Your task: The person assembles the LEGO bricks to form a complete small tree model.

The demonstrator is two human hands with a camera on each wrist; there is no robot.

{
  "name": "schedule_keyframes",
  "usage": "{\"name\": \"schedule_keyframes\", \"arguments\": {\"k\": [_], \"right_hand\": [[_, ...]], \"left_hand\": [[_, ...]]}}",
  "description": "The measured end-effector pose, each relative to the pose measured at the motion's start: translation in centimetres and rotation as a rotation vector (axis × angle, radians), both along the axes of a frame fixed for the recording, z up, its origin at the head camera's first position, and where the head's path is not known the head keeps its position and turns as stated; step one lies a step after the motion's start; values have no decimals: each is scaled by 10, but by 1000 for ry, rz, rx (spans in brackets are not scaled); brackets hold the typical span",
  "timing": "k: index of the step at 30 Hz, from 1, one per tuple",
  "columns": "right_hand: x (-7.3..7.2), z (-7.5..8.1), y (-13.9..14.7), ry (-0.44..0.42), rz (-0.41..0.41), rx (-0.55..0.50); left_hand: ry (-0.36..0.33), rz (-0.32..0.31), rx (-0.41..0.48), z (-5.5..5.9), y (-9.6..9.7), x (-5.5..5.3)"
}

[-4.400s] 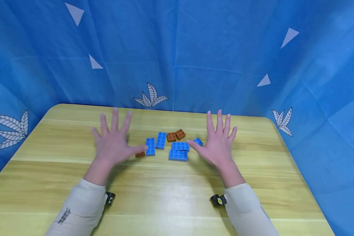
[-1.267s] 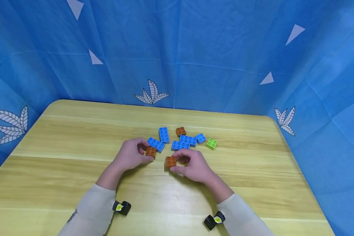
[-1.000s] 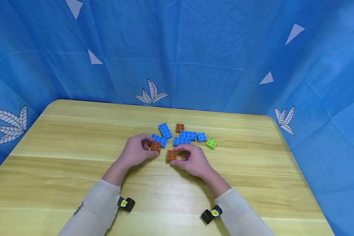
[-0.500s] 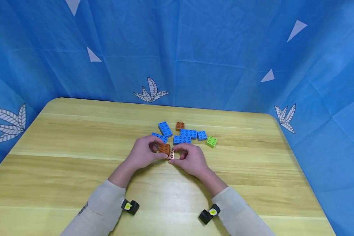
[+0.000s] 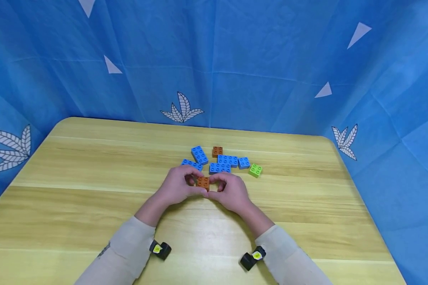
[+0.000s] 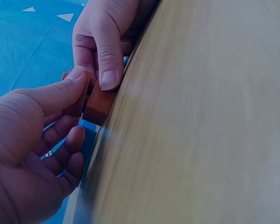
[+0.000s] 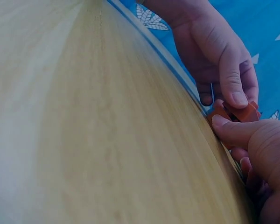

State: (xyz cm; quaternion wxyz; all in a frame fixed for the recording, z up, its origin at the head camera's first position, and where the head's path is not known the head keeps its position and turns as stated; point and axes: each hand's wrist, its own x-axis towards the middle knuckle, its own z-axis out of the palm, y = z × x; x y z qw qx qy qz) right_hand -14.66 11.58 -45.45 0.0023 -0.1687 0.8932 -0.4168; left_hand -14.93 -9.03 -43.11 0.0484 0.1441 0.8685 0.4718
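My left hand (image 5: 178,185) pinches a brown toy building brick (image 5: 203,182) between thumb and fingers. Beneath it, my right hand (image 5: 232,192) grips a second brown building brick, hidden under the upper one in the head view. The left wrist view shows the lower brick (image 6: 99,103) on the table under the right thumb, with the upper brick (image 6: 74,108) held at a tilt over it. A narrow gap parts the two on the side seen in the right wrist view, where the upper brick (image 7: 246,112) leans. Both thumbs nearly meet at the front.
Behind the hands lie several blue bricks (image 5: 220,168), another brown brick (image 5: 217,151) and a green brick (image 5: 255,170). One blue brick (image 5: 192,164) is partly covered by the left hand. A blue curtain (image 5: 214,59) hangs behind the wooden table (image 5: 92,166).
From spread and bare, both hands came to hold brown bricks. The left hand then carried its brick rightward, over the one in the right hand. A green brick has come into sight.
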Motion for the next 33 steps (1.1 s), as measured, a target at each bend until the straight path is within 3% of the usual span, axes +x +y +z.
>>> {"name": "schedule_keyframes", "arguments": {"k": [20, 33], "right_hand": [[-1, -2, -1, 9, 1, -31], [-4, -1, -1, -25, -1, -39]], "left_hand": [[94, 0, -75, 1, 6, -1], [54, 2, -92, 4, 9, -4]]}}
